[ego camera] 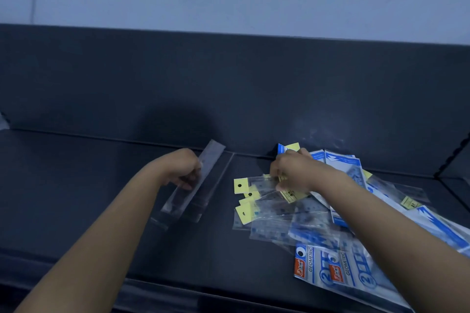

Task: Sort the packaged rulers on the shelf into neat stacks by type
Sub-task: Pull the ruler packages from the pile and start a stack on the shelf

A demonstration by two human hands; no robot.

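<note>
A person's left hand [181, 169] grips a clear-sleeved ruler [211, 157] over the dark shelf [96, 185] while the right hand [292, 170] pinches a yellow-tagged packet [262, 183] atop the jumbled pile [318, 259] at right

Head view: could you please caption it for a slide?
Left hand holds a clear sleeved ruler; right hand pinches a packet in the mixed pile.

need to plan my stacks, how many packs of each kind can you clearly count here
clear-sleeved ruler in the left hand: 1
yellow-tab packs, tabs at the pile's left edge: 4
orange-logo geometric packs: 2
total: 7; blue-and-white packs overlap too much to count
</note>
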